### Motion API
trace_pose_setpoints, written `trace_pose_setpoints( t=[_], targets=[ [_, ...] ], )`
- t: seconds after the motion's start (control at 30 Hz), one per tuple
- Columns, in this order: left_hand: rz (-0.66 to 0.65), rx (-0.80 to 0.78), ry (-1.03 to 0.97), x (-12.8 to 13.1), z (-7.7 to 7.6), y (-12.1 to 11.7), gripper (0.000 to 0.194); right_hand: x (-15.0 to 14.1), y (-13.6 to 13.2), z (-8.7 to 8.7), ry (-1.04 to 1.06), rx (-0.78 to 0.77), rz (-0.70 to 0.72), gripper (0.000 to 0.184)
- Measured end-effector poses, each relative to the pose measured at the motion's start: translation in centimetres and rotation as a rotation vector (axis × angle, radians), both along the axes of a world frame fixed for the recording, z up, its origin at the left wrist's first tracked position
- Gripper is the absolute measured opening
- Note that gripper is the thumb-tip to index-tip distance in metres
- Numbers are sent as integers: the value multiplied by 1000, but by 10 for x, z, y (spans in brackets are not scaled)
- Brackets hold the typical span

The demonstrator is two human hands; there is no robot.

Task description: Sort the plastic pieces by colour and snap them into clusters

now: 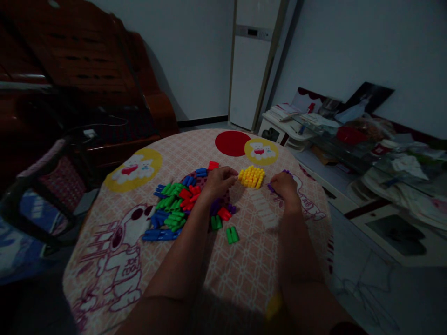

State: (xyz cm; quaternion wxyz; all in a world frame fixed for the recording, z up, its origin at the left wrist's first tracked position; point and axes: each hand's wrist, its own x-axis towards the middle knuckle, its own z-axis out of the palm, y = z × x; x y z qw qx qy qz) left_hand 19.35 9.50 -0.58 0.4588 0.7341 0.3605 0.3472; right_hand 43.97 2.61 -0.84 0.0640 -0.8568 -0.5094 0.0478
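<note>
At far left we record a dark wooden bench (pixel 94 70) and, nearer, a chair (pixel 38 204). Next comes the round desk (pixel 251 279), its patterned cloth printed with bears and cartoon dogs. On the left dog we see a few outlined letters, perhaps ending in E; we cannot read the word for certain.

Right of that dog lies a mixed heap: blue pieces (pixel 160 234), green pieces (pixel 175 221) and red pieces (pixel 190 197). The left hand (pixel 220 182) is over the heap's right side, fingers partly bent, fingertips pointing right; we cannot tell whether it pinches anything. Below it, toward us, lies a loose green piece (pixel 232 235).

Just right of the left fingertips stands a yellow block cluster (pixel 252 177), between the two hands; contact is unclear.

Farther right, the right hand (pixel 284 186) is curled, fingers drawn together at purple pieces (pixel 270 188), which show beside its fingertips and beyond its knuckles. We cannot tell how firmly it grips. More outlined letters, partly legible, lie right of its wrist.

At far right: a cluttered cabinet (pixel 380 228).
</note>
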Motion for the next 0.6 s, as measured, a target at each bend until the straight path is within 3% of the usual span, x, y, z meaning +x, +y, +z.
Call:
trace_pose_setpoints(
  t=[0.17, 0.27, 0.43, 0.6],
  targets=[
    [8, 14, -7, -4, 2, 1, 21, 10, -5, 0, 59, 12, 61, 21],
    [17, 20, -5, -6, 2, 2, 21, 27, -11, 2, 162, 215, 17, 15],
    [23, 24, 14, -8, 1, 4, 21, 48, -13, 4, 201, 672, -223, 10],
    [36, 54, 45, -8, 3, 3, 22, 44, 0, -10, 138, 807, -213, 7]
  ],
)
